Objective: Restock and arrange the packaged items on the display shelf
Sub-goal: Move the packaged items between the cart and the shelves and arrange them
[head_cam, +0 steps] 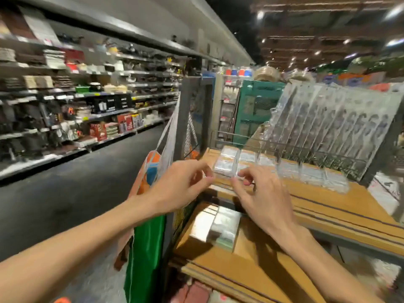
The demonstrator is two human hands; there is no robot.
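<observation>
Frame is motion-blurred, so fine detail is limited.

Pack [225, 168]: flat, wrapped in clear glossy film, with pale silvery-white contents and faint print showing through. It is lying broad face up at the left end of the shelf [328, 206], on the upper wooden board near its front edge. A second like pack is lying just behind it.

Orientation: the outline is reading close to square here, so the pack's own long axis cannot be told. It is heading a row [310, 174] of like packs set side by side. The row's long axis is running along the board from the left end to the right, sloping down to the right in the picture, just in front of a wire rack [317, 156]. Tall clear packets [341, 123] are leaning upright in the rack.

Left hand [185, 186]: it is reaching in from the left with fingers curled. Thumb and forefinger are closing tip to tip on the pack's near-left corner, pinching the film.

Right hand [264, 197]: it is reaching from below with fingers curled and their tips at the pack's near-right edge. Blur is hiding whether they are gripping or only touching, so I cannot tell.

Lower board [229, 265]: a stack [218, 226] of similar wrapped packs is sitting on it, under the hands.

Bag [150, 215]: orange, blue and green, hanging by its straps at the shelf's left end.

Across the aisle, store shelving [65, 95] is carrying mixed goods.
</observation>
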